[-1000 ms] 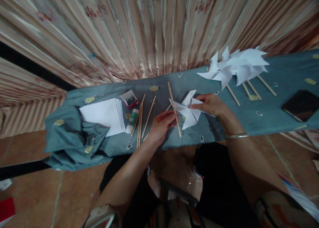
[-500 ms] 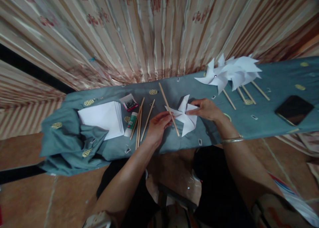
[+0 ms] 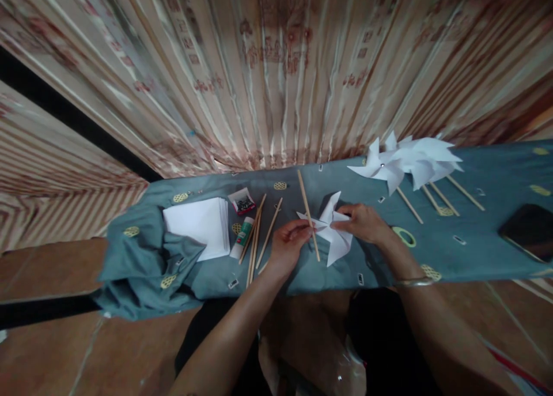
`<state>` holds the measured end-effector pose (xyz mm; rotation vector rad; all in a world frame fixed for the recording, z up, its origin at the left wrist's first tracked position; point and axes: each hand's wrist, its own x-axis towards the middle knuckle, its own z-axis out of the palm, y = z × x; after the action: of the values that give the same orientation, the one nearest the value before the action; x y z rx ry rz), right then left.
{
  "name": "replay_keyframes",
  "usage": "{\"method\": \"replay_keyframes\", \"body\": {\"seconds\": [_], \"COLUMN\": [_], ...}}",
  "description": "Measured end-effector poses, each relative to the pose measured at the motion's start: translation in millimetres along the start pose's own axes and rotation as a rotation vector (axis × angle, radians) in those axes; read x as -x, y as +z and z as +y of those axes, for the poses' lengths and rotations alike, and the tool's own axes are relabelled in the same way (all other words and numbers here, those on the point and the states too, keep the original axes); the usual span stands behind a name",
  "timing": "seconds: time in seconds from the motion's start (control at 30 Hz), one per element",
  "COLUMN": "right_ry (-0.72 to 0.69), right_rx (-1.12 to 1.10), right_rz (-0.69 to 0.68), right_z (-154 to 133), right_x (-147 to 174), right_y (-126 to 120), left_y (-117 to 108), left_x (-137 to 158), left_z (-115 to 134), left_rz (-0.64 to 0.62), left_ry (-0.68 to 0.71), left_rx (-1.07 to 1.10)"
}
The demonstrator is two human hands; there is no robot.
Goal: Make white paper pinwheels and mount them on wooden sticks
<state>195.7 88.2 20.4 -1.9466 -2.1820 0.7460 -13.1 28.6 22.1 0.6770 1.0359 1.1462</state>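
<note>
A white paper pinwheel (image 3: 339,246) with pointed blades is held over the cloth between my hands. My right hand (image 3: 365,222) is closed on its right blade, thumb and fingers near the centre. My left hand (image 3: 290,243) is pinched around a thin wooden stick (image 3: 305,195), which slants in front of the pinwheel's left blade. Its fingertips are beside that blade's point; whether they also grip the paper I cannot tell. Left of this hand lie several loose wooden sticks (image 3: 270,232) and a green and white glue stick (image 3: 242,237).
Several pinwheels on sticks (image 3: 425,159) lie at the back right. A yellow-green ring (image 3: 405,236) is beside my right wrist, and a black phone (image 3: 529,232) is farther right. A paper stack (image 3: 199,226) and small box of dark pieces (image 3: 242,202) lie left on the green cloth (image 3: 479,211).
The view has shifted, so the table sits lower and farther right. The stick in my left hand has turned slightly more upright. My right hand keeps its hold on the pinwheel.
</note>
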Motion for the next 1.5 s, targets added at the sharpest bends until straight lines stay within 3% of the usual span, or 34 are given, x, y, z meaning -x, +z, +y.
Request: {"method": "replay_keyframes", "body": {"seconds": [0.33,0.53,0.7,1.0,1.2,1.37,1.5], "right_ry": [-0.036,-0.039,-0.007,0.024,0.003,0.005,0.05], "right_rx": [0.143,0.25,0.25,0.136,-0.08,-0.515,-0.824], "right_rz": [0.088,0.148,0.181,0.171,0.226,0.294,0.307], "right_z": [-14,-20,-23,-16,-1,10,3], "right_x": [7,17,22,19,15,14,19], "right_y": [7,16,19,13,11,5,-3], "left_y": [2,7,9,2,-5,-8,-8], "left_x": [3,9,12,4,-3,-9,-13], "left_z": [6,12,13,11,9,8,5], "left_rz": [-0.032,-0.099,-0.158,-0.072,0.046,0.093,0.119], "left_ry": [0.019,-0.086,-0.08,-0.031,0.014,0.016,0.025], "left_rx": [-0.018,0.183,0.204,0.158,0.149,0.179,0.194]}}
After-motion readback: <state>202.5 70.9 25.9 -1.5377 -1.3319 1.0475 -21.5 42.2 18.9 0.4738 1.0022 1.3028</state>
